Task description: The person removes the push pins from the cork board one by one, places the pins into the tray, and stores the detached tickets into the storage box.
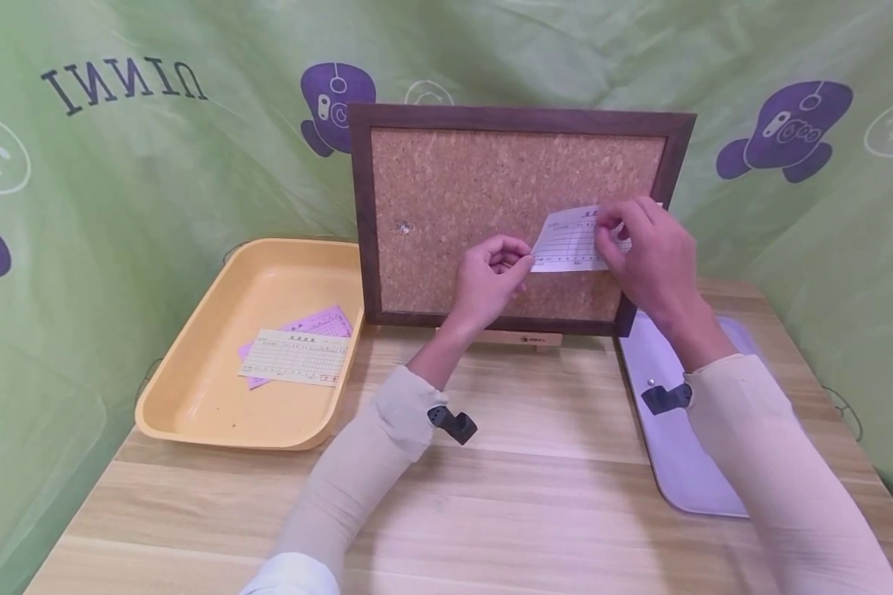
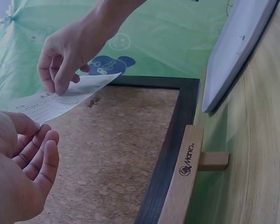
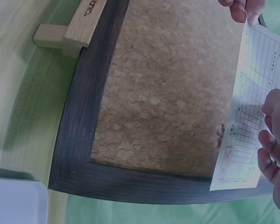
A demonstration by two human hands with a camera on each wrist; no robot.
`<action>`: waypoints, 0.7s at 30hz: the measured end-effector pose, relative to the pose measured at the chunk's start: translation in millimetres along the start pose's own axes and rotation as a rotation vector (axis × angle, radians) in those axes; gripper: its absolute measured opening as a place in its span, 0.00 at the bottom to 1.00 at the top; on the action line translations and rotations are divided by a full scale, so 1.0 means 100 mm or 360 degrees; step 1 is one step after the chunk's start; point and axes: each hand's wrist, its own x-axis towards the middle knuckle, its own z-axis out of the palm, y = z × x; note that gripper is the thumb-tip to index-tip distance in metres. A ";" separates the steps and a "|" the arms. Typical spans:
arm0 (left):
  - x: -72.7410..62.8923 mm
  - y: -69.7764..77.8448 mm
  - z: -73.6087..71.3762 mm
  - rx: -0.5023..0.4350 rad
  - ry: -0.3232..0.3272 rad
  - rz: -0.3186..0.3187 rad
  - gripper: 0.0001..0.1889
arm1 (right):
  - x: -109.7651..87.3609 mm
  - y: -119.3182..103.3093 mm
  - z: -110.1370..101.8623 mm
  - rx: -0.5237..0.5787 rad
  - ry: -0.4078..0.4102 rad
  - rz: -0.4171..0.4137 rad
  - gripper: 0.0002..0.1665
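My left hand (image 1: 491,277) pinches the lower left corner of a white printed paper form (image 1: 569,252) between thumb and forefinger. My right hand (image 1: 651,252) has thumb and forefinger pinched at the form's upper right part; the hand hides that end. In the left wrist view the form (image 2: 53,105) bows, and its near corner stands off the cork. Behind both hands stands a framed cork board (image 1: 476,178), tilted back on a wooden easel (image 2: 184,172). In the right wrist view the form's lower edge overlaps the dark frame (image 3: 130,184).
On the left, a yellow tray (image 1: 186,405) holds a pink slip (image 1: 316,322) and a cream printed form (image 1: 293,355). A pale lilac tray (image 1: 685,463) lies on the right with a small pin (image 1: 651,382) in it. A green printed curtain (image 1: 238,157) hangs behind.
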 end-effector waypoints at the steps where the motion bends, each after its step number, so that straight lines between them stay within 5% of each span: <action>1: -0.01 0.01 -0.01 -0.0009 -0.0003 0.0003 0.04 | -0.01 -0.02 -0.01 0.0001 0.0004 -0.0005 0.05; 21: -0.36 0.24 -0.35 0.0037 0.0003 0.0165 0.04 | -0.16 -0.24 -0.23 0.0057 0.0146 -0.0173 0.05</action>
